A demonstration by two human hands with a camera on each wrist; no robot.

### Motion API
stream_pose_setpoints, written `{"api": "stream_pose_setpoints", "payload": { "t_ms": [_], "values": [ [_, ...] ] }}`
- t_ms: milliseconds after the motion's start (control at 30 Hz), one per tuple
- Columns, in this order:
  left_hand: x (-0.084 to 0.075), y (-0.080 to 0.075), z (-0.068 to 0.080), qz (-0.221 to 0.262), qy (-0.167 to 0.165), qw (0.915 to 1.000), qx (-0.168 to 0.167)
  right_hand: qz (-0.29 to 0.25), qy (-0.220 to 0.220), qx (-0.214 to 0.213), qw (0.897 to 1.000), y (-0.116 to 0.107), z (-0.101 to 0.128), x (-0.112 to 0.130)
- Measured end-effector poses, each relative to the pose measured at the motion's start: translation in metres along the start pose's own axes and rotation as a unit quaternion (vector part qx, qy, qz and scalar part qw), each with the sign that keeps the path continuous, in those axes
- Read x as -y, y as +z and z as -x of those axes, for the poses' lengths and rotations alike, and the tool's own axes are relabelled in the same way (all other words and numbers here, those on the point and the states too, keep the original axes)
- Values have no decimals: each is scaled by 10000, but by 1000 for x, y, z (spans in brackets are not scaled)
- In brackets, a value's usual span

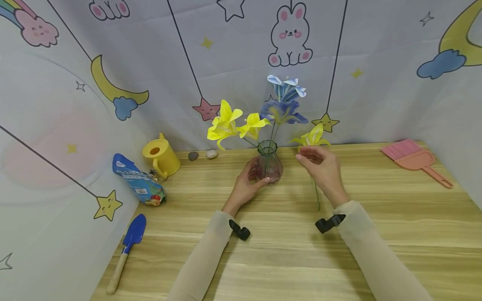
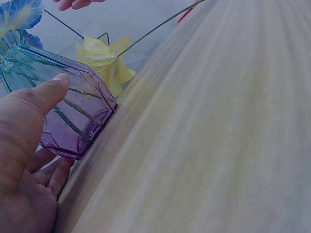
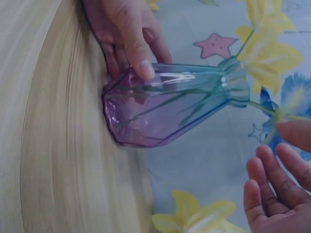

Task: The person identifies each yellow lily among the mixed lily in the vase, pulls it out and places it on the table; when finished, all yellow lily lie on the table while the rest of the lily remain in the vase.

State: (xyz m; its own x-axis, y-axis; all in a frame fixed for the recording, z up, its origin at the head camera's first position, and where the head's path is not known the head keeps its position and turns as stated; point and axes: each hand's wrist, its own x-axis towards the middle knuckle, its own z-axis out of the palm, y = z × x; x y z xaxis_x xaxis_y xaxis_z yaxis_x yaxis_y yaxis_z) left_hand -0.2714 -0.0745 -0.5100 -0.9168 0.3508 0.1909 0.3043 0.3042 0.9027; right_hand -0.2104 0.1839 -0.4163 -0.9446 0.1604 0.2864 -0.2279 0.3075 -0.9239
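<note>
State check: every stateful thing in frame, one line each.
vase: upright on the table, flowers in it
left hand: grips the vase
right hand: pinches the loose yellow flower
loose yellow flower: outside the vase, stem hanging down
watering can: upright
bag: lying flat
trowel: lying flat

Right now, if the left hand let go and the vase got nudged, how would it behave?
The vase looks like thin faceted glass, so probably fragile and slippery. Tall flowers fan out above its narrow neck, likely making it top-heavy and apt to tip. The left hand steadying its side fits that.
</note>
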Motion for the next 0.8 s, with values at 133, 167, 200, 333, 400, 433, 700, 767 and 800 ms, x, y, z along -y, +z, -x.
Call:
{"api": "stream_pose_setpoints", "payload": {
  "t_ms": [133, 167, 200, 333, 400, 433, 700, 767, 800],
  "values": [
    [0, 0, 1, 2, -14, 10000, -18, -76, -69, 21, 9999, 5, -1, 3],
    [0, 0, 0, 3, -17, 10000, -31, -109, -99, 27, 9999, 7, -1, 4],
    [0, 0, 0, -4, -16, 10000, -41, -128, -127, 40, 9998, 8, -2, 4],
    [0, 0, 0, -11, -16, 10000, -61, -120, -324, 47, 9994, 14, -4, 7],
    [-1, 0, 1, -2, -14, 10000, -56, -115, -409, 39, 9991, 16, -4, 8],
    [-1, 0, 1, 12, -11, 10000, -55, -103, -461, 28, 9989, 18, -5, 9],
    [1, 0, -1, 56, 123, 9999, -49, -169, -651, 20, 9977, 29, -7, 12],
    [1, 0, -1, 64, 121, 9999, -55, -165, -713, 37, 9973, 32, -8, 13],
    [1, 0, -1, 68, 113, 9999, -57, -170, -741, 46, 9971, 34, -7, 13]
  ]
}}
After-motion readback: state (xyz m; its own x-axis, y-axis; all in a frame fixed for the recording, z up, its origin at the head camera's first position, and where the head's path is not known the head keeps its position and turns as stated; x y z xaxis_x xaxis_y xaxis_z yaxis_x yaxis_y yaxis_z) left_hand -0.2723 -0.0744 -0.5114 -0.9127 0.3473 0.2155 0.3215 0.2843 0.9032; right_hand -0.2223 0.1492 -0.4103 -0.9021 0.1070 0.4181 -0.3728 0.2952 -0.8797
